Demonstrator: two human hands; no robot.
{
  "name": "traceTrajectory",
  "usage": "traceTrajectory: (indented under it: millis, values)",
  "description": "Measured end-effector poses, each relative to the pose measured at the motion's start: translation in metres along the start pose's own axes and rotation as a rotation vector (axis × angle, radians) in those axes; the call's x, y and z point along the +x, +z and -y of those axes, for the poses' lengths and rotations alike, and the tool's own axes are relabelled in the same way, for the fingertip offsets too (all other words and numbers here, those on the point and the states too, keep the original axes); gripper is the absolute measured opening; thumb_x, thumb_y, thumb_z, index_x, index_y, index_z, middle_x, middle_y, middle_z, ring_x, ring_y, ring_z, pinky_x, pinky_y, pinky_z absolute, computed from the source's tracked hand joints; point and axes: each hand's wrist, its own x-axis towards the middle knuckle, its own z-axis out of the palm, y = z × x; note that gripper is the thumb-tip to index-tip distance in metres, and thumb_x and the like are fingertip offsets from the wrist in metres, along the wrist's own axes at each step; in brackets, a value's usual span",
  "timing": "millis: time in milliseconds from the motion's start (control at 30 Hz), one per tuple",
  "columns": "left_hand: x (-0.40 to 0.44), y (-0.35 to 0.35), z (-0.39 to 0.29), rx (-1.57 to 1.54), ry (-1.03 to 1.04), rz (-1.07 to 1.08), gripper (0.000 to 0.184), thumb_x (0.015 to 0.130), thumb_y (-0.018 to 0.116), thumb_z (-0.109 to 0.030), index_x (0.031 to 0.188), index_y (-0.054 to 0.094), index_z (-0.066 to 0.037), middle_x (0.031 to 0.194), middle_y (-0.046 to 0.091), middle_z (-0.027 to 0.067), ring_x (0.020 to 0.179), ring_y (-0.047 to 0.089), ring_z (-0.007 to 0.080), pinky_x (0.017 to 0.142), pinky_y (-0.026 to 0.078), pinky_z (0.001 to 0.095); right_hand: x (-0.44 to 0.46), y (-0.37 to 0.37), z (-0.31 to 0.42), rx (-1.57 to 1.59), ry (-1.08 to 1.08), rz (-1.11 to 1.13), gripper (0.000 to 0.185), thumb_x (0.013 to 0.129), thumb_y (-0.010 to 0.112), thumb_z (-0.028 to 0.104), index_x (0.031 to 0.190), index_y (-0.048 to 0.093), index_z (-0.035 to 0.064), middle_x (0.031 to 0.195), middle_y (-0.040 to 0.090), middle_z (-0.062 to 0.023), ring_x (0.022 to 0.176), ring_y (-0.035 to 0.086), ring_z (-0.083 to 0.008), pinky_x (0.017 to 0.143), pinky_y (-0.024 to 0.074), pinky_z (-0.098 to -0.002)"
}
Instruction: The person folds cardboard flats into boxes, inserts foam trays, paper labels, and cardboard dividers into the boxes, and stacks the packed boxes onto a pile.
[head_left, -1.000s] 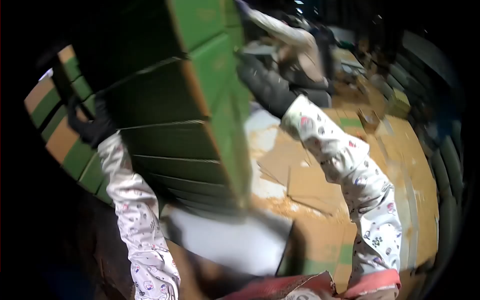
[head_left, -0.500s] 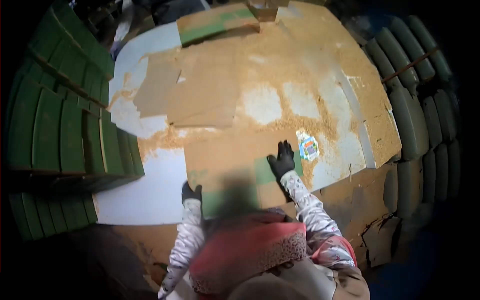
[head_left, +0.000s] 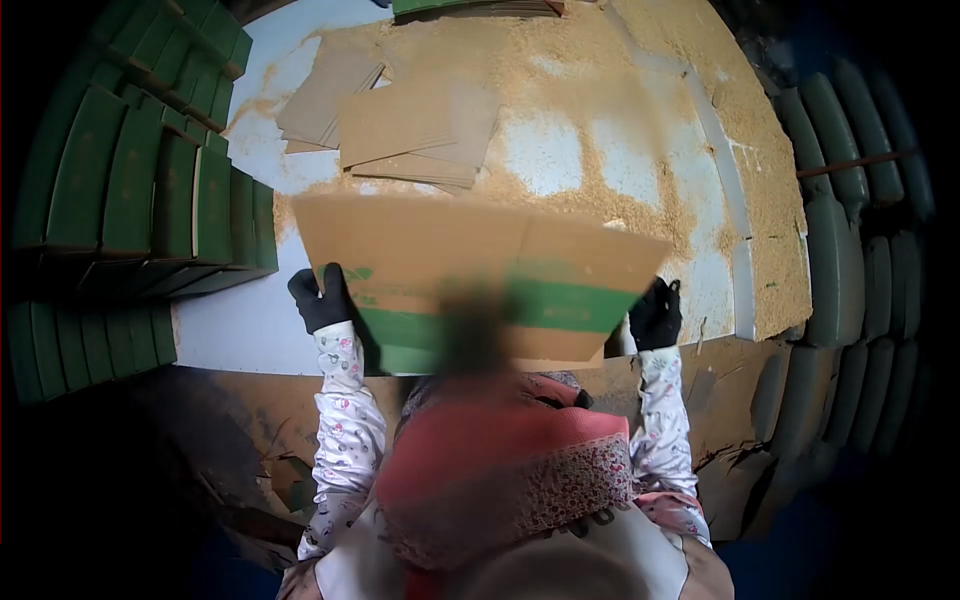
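Note:
A flattened cardboard box (head_left: 420, 235) with green printed bands is raised at the table's near edge, tilted up with its far edge widest. My left hand (head_left: 320, 300), in a black glove, grips its left side, thumb against the printed face. On the opposite side, my right hand (head_left: 656, 318), also black-gloved, has its fingers curled at the cardboard's right edge; part of that hand is behind the board. A dark blur covers the middle of the cardboard's lower part.
Flat brown cardboard sheets (head_left: 400, 125) lie farther back on the white table (head_left: 235, 325), among scattered sawdust-like crumbs (head_left: 560, 80). Stacked green boxes (head_left: 130, 200) line the left side. Grey-green filled bags (head_left: 832, 265) are piled at right. Another green-and-brown cardboard piece (head_left: 470, 8) is at the back.
The cardboard has come up off the table and tilted. My right hand has shifted from lying on its face to its right edge; my left hand has risen along the left side.

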Motion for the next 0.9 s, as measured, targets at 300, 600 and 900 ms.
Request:
traceTrajectory:
  millis: [300,600,900]
  values:
    - [-0.079,0.005,-0.154,0.258,1.262,0.532,0.021,0.066,0.054,-0.025,0.086,0.059,-0.019,0.105,0.049,0.0052,0.094,0.046,0.0257,0.077,0.035,0.0457,0.049,0.166,-0.063,-1.029,0.497,0.775,0.075,0.067,0.067,0.016,0.127,0.024,0.003,0.116,0.045,-0.0157,0.101,0.049,-0.0226,0.082,0.0398,-0.032]
    - [-0.065,-0.045,-0.118,0.554,1.107,1.042,0.046,0.071,0.051,-0.04,0.102,0.053,-0.007,0.067,0.056,0.0125,0.072,0.056,0.0306,0.076,0.04,0.0451,0.106,0.176,0.017,-1.846,-0.323,0.333,0.065,0.059,0.056,0.003,0.12,0.035,0.0083,0.091,0.056,-0.0204,0.074,0.056,-0.0345,0.068,0.0466,-0.0381]
    - [-0.06,0.026,-0.121,0.7,1.169,0.7,0.059,0.075,0.051,-0.038,0.123,0.034,-0.009,0.121,0.039,0.0157,0.108,0.037,0.0346,0.092,0.027,0.0446,0.08,0.236,-0.035,-2.6,0.305,1.104,0.023,0.068,0.053,0.02,0.086,0.058,0.0062,0.09,0.058,-0.0169,0.077,0.058,-0.0252,0.065,0.0464,-0.0321]
